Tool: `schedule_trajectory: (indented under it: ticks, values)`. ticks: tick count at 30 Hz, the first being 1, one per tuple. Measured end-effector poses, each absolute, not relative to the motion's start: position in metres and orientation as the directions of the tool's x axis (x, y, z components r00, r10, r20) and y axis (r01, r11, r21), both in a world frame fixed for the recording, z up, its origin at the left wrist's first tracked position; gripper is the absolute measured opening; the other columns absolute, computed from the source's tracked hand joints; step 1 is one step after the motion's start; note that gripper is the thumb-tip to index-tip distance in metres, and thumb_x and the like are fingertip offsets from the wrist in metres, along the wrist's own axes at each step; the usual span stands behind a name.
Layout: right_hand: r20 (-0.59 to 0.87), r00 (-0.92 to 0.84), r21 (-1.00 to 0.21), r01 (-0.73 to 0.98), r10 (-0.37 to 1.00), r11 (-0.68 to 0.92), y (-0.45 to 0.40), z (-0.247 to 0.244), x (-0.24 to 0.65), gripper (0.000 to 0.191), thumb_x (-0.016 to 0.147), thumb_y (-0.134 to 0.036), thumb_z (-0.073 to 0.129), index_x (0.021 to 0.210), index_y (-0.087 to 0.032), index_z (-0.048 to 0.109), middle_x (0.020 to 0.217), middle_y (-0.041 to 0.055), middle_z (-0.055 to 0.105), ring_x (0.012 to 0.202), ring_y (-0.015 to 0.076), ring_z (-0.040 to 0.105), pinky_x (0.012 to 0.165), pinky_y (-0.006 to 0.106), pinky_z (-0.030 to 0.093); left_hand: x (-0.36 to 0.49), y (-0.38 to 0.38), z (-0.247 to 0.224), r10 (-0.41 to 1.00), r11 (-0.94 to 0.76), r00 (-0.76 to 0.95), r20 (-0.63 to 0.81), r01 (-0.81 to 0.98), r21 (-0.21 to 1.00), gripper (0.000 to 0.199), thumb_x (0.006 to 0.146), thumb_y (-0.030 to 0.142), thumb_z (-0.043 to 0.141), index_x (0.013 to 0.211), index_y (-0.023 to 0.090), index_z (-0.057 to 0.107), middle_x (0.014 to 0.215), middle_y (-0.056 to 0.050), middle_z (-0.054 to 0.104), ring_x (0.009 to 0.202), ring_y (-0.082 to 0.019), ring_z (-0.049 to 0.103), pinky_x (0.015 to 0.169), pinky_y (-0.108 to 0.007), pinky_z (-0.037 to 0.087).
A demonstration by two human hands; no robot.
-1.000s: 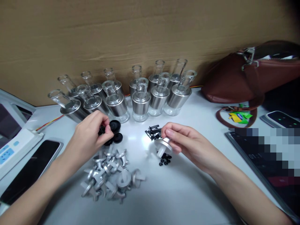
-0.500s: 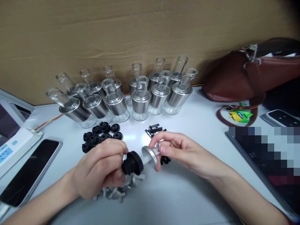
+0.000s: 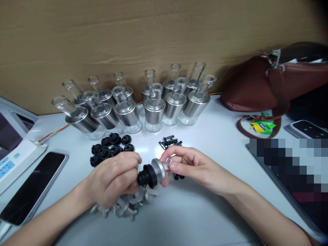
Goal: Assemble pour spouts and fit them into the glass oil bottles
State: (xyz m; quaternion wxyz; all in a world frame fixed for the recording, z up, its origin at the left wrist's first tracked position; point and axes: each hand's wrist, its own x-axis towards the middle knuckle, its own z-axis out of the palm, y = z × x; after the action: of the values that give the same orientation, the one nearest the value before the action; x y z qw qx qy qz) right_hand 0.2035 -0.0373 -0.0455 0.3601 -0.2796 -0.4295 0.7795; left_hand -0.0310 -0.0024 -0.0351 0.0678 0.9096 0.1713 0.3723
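My left hand (image 3: 115, 179) is closed around the narrow end of a black ribbed rubber stopper (image 3: 150, 176). Between the fingertips of my right hand (image 3: 191, 164) is a silver metal pour spout (image 3: 160, 169) with a round flange. The flange sits close against the stopper's wide rim; whether they touch I cannot tell. Below my left hand lies a heap of silver metal spouts (image 3: 125, 207), partly hidden by it. More black stoppers (image 3: 104, 152) are clustered beyond that hand. Small black strips (image 3: 170, 141) lie just past my right fingers.
Several glass bottles with steel bands (image 3: 154, 111) stand in two rows before a cardboard panel (image 3: 153, 30). A phone (image 3: 33, 188) and a white power strip (image 3: 20, 167) lie left. At right are a brown bag (image 3: 256, 82), a green-yellow wrapper (image 3: 262, 127) and a dark device (image 3: 289, 191).
The stopper and the spout have come together: the gap with the pale stem between them has closed. My left hand has shifted slightly right, uncovering more of the spout heap.
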Motion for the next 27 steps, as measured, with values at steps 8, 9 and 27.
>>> schedule_trajectory:
  ticks: [8,9,27]
  values:
    - [-0.145,-0.588,-0.844,-0.346,0.796,-0.410,-0.0395,-0.0479,0.2022,0.011,0.086,-0.023,0.068,0.091,-0.015,0.062,0.079,-0.0011,0.073,0.076,0.0044,0.067,0.079,0.019,0.050,-0.0364,0.0020,-0.0369,0.226,-0.971,0.710,0.667,0.217,0.099,0.020,0.094,0.015,0.049,0.074,0.018,0.048,0.068,0.000,0.053,0.072,-0.015,0.065,0.054,-0.021,0.054]
    - [-0.149,-0.586,-0.843,-0.346,0.797,-0.412,-0.0394,-0.0483,0.2023,0.010,0.086,-0.022,0.068,0.090,-0.015,0.062,0.078,-0.0013,0.074,0.075,0.0041,0.067,0.078,0.018,0.050,-0.0356,0.0021,-0.0367,0.219,-0.972,0.707,0.672,0.215,0.090,0.020,0.094,0.015,0.048,0.075,0.018,0.048,0.068,0.000,0.053,0.070,-0.015,0.065,0.054,-0.021,0.054]
    - [-0.222,-0.542,-0.814,-0.355,0.810,-0.460,-0.0411,-0.0483,0.1991,0.011,0.078,-0.018,0.075,0.081,-0.014,0.065,0.072,-0.0004,0.076,0.068,0.0071,0.071,0.072,0.019,0.054,-0.0272,0.0003,-0.0361,0.301,-0.948,0.754,0.584,0.305,0.095,0.013,0.095,0.013,0.041,0.085,0.018,0.048,0.072,-0.002,0.059,0.063,-0.012,0.060,0.058,-0.022,0.054]
